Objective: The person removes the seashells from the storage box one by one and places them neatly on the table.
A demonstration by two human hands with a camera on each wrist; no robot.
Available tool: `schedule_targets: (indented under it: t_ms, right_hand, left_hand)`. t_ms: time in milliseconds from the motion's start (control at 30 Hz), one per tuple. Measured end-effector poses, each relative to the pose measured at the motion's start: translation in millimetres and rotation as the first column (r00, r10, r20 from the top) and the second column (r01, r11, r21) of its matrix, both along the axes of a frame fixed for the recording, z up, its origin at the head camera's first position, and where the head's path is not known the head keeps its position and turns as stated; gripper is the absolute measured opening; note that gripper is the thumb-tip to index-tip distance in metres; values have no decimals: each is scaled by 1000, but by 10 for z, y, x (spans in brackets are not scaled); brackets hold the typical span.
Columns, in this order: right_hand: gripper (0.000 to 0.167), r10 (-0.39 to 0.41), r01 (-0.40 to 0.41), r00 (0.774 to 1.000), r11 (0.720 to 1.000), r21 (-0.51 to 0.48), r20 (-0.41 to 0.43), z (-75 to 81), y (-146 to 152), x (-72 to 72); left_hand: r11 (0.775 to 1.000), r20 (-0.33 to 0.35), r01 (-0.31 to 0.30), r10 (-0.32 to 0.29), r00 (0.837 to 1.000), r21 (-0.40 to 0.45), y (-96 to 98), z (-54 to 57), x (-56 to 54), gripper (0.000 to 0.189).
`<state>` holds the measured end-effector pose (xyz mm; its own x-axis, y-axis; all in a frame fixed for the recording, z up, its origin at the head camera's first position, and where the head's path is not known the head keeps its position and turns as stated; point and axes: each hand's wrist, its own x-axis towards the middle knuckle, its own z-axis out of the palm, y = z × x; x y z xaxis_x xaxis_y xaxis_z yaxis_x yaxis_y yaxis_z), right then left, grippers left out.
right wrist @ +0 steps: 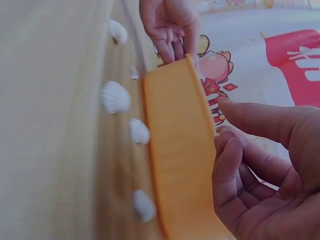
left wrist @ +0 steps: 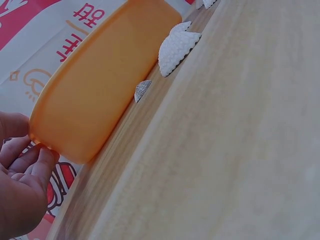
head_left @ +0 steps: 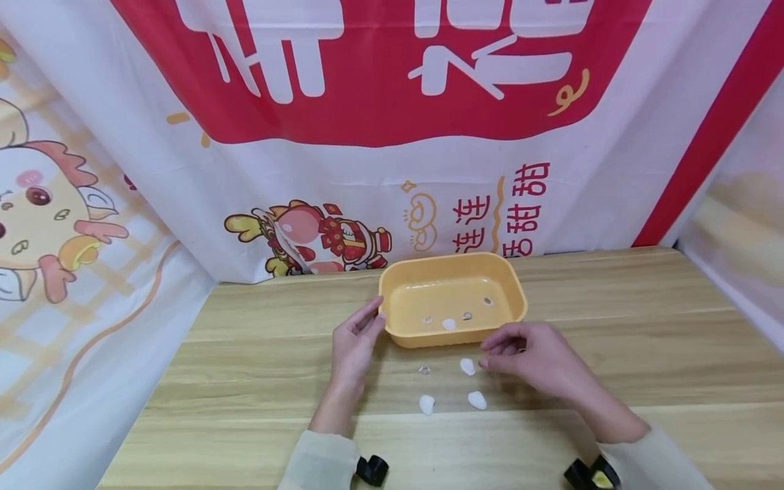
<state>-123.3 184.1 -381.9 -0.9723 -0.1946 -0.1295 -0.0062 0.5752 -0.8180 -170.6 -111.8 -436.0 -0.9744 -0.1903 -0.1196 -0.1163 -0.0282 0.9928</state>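
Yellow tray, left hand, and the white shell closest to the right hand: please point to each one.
Yellow tray [left wrist: 106, 82]: left wrist view, outer wall.
Left hand [head_left: 356, 342]: head view, middle of hand.
White shell [head_left: 467, 367]: head view, its middle.

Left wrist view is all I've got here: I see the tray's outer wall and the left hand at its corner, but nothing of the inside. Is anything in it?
Observer: Yes, the head view shows four small pieces lying on the floor of the tray, one of them white.
Operator: Where is the right hand? It's outside my picture.
Observer: By the tray's near right side in the head view, the right hand; I can't tell whether it touches the rim.
Operator: Shells get cut off at my top edge. How many are on the table?
Observer: The right wrist view shows five shells on the table, in front of the tray.
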Motion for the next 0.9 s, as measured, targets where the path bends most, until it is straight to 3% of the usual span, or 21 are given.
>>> schedule_targets:
  t_ms: [200, 367, 633, 900]
  right_hand:
    - [20, 54, -49, 993, 998, 42, -103, 187, -128, -223]
    - [19, 96, -90, 989, 994, 64, -113, 260, -283, -464]
    - [15, 165, -160, 985, 984, 78, -57, 135, -530, -854]
    - [18, 150, -152, 987, 987, 45, 52, -26, -701, -1092]
  left_hand:
    - [1000, 5, -5, 5, 1000, -1, -19, 11, 15, 36]
    - [1000, 10, -7, 7, 1000, 7, -24, 0, 3, 36]
    - [1000, 7, -6, 6, 1000, 23, -19, -6, -2, 37]
    - [1000, -2, -4, 4, 1000, 23, -14, 1, -6, 38]
